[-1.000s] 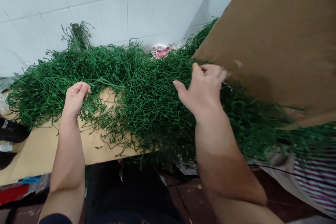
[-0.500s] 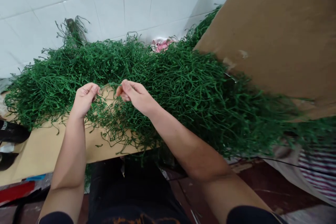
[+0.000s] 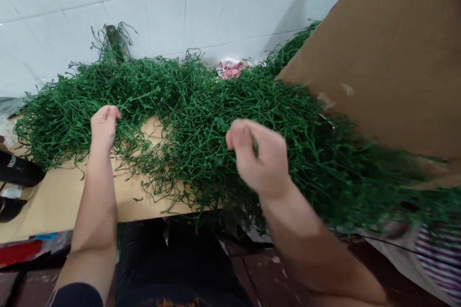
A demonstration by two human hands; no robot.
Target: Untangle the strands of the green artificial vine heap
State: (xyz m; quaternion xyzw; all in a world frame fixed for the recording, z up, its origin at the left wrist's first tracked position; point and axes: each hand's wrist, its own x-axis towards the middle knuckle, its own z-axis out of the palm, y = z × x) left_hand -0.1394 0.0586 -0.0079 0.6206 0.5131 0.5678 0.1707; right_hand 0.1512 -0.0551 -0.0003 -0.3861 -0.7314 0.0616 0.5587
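My left hand (image 3: 106, 122) is closed in a pinch over the left part of a long heap of thin green stems (image 3: 252, 105). A single green stem (image 3: 142, 97) sticks out from its fingertips to the right. Farther right, my right hand (image 3: 258, 156) hovers over the heap, blurred by motion. Its fingers are curled closed, and I cannot make out what is in them. Small buds or knots tip many of the stems, which look like plastic. Loose stems lie scattered on the cardboard (image 3: 133, 201) between my arms.
A big cardboard sheet (image 3: 392, 72) leans over the heap at the right. Behind stands a white tiled wall (image 3: 230, 9), with a pink and white item (image 3: 230, 69) against it. A black bottle (image 3: 19, 170) lies at the left edge. Striped cloth (image 3: 437, 254) shows at lower right.
My hands were close together with a bit of green between them. Now they are far apart: the right has swung right and nearer me, the left slightly left. The view has shifted a little.
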